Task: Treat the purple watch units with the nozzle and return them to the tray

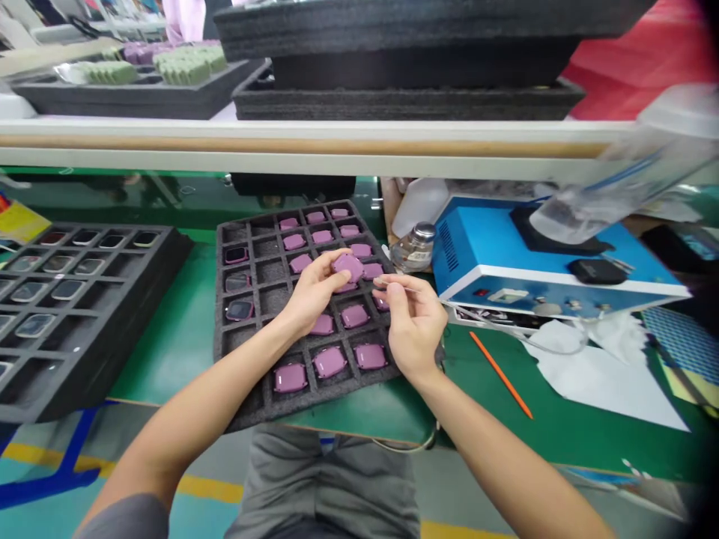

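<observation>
A black foam tray (pixel 247 410) with square compartments lies before me, most of them holding purple watch cases (pixel 329 362). Three dark-faced ones (pixel 239 310) sit in its left column. Between the thumb and fingers of my left hand (pixel 312 290) is a purple watch case (pixel 349 266), raised over the tray and tilted. My right hand (pixel 414 322) is closed in a pinch just right of that case, above the tray's right edge. Something thin and pale shows at its fingertips, too small to make out. A thin tube or cord passes close behind this hand.
Left stands another foam tray (pixel 140 292) of dark-faced cases. A blue box (pixel 505 258) carries a clear plastic cylinder (pixel 601 195); beside it stands a glass bottle (pixel 414 251). An orange stick (pixel 501 373) and white paper (pixel 610 389) lie right. A shelf (pixel 337 153) crosses overhead.
</observation>
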A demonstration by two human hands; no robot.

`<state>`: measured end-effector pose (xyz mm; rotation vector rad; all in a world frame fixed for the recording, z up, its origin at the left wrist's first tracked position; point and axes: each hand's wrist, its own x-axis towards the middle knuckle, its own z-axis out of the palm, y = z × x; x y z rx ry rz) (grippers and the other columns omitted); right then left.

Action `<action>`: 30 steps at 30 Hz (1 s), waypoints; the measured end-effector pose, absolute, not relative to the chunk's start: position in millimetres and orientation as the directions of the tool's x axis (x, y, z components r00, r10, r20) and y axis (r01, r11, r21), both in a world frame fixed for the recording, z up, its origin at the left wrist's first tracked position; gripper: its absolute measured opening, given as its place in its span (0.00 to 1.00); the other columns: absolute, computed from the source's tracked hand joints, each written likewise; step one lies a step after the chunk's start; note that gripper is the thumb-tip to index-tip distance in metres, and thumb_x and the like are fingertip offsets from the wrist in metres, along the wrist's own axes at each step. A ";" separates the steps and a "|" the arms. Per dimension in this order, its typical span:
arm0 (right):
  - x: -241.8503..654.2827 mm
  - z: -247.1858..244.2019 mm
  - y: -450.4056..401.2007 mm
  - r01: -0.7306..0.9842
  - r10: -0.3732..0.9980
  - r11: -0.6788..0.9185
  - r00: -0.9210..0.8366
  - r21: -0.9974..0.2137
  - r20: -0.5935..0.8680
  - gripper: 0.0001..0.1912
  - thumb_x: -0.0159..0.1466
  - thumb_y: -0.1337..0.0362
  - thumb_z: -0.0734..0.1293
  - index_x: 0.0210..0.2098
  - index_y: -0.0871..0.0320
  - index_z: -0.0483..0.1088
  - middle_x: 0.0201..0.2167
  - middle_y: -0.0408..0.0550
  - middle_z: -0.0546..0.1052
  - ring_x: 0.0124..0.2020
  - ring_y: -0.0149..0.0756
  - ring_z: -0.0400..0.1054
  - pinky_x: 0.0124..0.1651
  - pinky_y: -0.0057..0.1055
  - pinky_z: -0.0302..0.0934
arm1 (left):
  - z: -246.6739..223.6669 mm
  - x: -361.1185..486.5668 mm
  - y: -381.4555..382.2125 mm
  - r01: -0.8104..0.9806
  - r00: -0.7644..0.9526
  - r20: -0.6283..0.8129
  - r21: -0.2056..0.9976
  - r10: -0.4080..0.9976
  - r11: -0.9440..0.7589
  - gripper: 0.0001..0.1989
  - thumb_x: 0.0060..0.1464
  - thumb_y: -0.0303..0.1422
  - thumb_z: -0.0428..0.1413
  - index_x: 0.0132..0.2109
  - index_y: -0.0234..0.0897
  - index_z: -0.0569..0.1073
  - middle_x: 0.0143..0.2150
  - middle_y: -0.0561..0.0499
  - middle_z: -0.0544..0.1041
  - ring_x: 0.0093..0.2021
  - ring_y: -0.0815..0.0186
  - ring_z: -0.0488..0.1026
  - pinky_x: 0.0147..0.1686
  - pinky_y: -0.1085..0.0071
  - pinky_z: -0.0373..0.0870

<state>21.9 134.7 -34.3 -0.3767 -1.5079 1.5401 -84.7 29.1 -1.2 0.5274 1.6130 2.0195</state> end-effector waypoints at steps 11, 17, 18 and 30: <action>22.1 -34.6 138.4 -0.372 0.749 0.238 -0.518 -0.897 0.414 0.08 0.67 0.59 0.69 0.40 0.55 0.78 0.39 0.48 0.82 0.38 0.35 0.79 0.47 0.37 0.77 | -0.8 -72.0 30.9 -0.163 -0.811 -0.065 0.979 0.582 -0.119 0.19 0.42 0.32 0.70 0.40 0.35 0.72 0.33 0.50 0.83 0.31 0.68 0.78 0.34 0.72 0.73; 22.4 -32.9 138.8 -0.338 0.741 0.273 -0.522 -0.900 0.421 0.09 0.67 0.58 0.69 0.40 0.55 0.78 0.39 0.48 0.82 0.38 0.37 0.79 0.46 0.38 0.78 | -0.8 -71.8 30.7 -0.137 -0.818 -0.041 0.983 0.574 -0.125 0.18 0.43 0.32 0.70 0.40 0.35 0.73 0.31 0.51 0.83 0.29 0.69 0.77 0.33 0.72 0.73; 22.4 -32.4 138.8 -0.336 0.742 0.276 -0.521 -0.900 0.422 0.09 0.67 0.57 0.69 0.40 0.55 0.78 0.39 0.48 0.82 0.38 0.37 0.79 0.45 0.38 0.78 | -1.1 -72.0 30.7 -0.133 -0.819 -0.040 0.984 0.572 -0.122 0.18 0.43 0.33 0.70 0.40 0.35 0.73 0.31 0.51 0.83 0.28 0.69 0.77 0.33 0.72 0.73; 21.3 -33.4 138.9 -0.362 0.743 0.250 -0.523 -0.898 0.417 0.08 0.66 0.58 0.69 0.40 0.55 0.78 0.38 0.48 0.82 0.36 0.35 0.78 0.44 0.36 0.79 | -1.1 -71.5 30.0 -0.107 -0.816 -0.016 0.987 0.578 -0.124 0.18 0.43 0.32 0.70 0.40 0.35 0.74 0.32 0.50 0.83 0.31 0.67 0.79 0.35 0.72 0.73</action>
